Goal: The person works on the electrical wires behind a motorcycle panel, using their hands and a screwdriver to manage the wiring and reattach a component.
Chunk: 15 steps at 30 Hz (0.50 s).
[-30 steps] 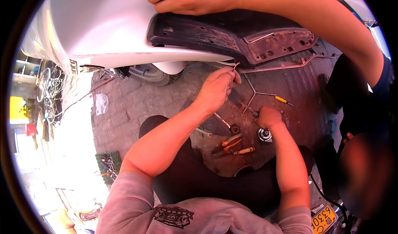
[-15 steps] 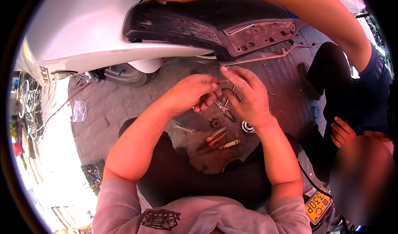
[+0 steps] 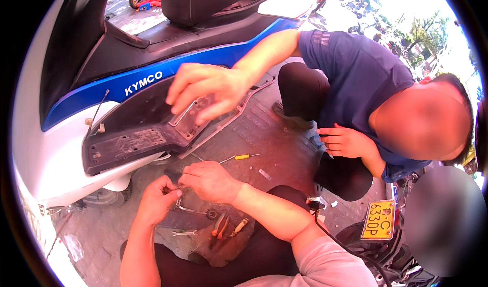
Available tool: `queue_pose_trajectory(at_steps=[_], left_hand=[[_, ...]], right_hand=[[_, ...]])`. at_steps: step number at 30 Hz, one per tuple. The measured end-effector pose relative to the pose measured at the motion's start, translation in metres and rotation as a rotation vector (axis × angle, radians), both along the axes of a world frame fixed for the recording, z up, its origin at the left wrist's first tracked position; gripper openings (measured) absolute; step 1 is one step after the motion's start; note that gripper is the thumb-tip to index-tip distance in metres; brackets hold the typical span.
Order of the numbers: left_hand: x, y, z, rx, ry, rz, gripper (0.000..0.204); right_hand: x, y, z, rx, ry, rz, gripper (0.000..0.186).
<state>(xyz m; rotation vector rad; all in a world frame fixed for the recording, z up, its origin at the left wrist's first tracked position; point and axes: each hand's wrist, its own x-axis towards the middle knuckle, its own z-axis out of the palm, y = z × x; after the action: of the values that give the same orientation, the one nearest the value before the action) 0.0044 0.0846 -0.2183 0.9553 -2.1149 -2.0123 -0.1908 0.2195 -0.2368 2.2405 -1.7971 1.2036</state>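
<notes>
My left hand point(image 3: 157, 198) and my right hand point(image 3: 208, 180) meet low in the middle, fingers pinched together on a small metal tool point(image 3: 178, 189) held between them. Just below them a brown tool pouch point(image 3: 213, 246) lies on my lap with a socket wrench point(image 3: 195, 212), a small spanner point(image 3: 185, 232) and orange-handled pliers point(image 3: 219, 226). A white and blue scooter lies tipped on its side, its black underside panel point(image 3: 132, 134) facing me. A co-worker's hand point(image 3: 206, 88) rests on that panel at a bent metal rod point(image 3: 182, 114).
A yellow-handled screwdriver point(image 3: 239, 157) lies on the paved ground point(image 3: 284, 144) beyond my hands. The co-worker in a navy shirt point(image 3: 356, 68) crouches at the right, other hand point(image 3: 345, 142) on a knee. A yellow number plate point(image 3: 377, 220) is at lower right.
My hands, apart a second ago, have come together on the small metal tool. My view has tilted up, so the scooter and the crouching co-worker now show more fully.
</notes>
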Motion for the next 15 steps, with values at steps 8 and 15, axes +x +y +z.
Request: queue_pose_trajectory(at_steps=[8, 15], left_hand=[[-0.012, 0.006, -0.006, -0.202, -0.069, -0.009, 0.012], [-0.01, -0.002, -0.006, -0.307, -0.06, -0.078, 0.017]], right_hand=[[-0.002, 0.009, -0.001, 0.126, -0.16, -0.063, 0.01], [-0.003, 0.002, -0.006, 0.102, -0.154, -0.01, 0.013]])
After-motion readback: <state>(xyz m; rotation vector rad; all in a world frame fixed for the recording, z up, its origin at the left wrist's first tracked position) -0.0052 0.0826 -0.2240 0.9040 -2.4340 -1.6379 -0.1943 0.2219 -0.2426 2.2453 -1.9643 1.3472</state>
